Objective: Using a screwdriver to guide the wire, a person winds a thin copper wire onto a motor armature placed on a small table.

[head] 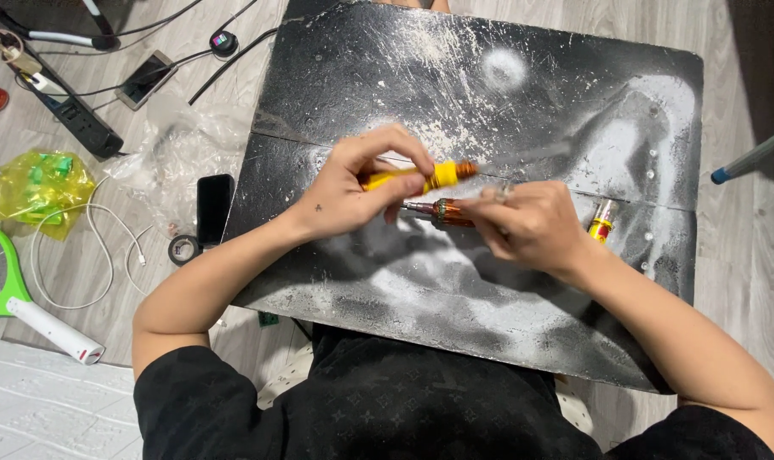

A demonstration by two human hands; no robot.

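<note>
My left hand [353, 183] grips a yellow-handled tool [430, 176] with an orange-wound collar, held level over the black board [489, 281]. A thin pale shaft [532, 155] runs from that tool to the right. My right hand [532, 223] holds a second piece wound with copper-coloured wire [445, 211] just below the yellow tool. The two pieces lie close together, almost parallel. A small tube with a red and yellow label [602, 223] lies on the board right behind my right hand.
The board is spattered with white paint. On the floor to the left lie a dark phone [213, 207], a roll of black tape [183, 250], a white cable [89, 247], a yellow bag [36, 189], a power strip [79, 119] and a green-and-white racket [21, 298]. A grey pole [751, 155] lies right.
</note>
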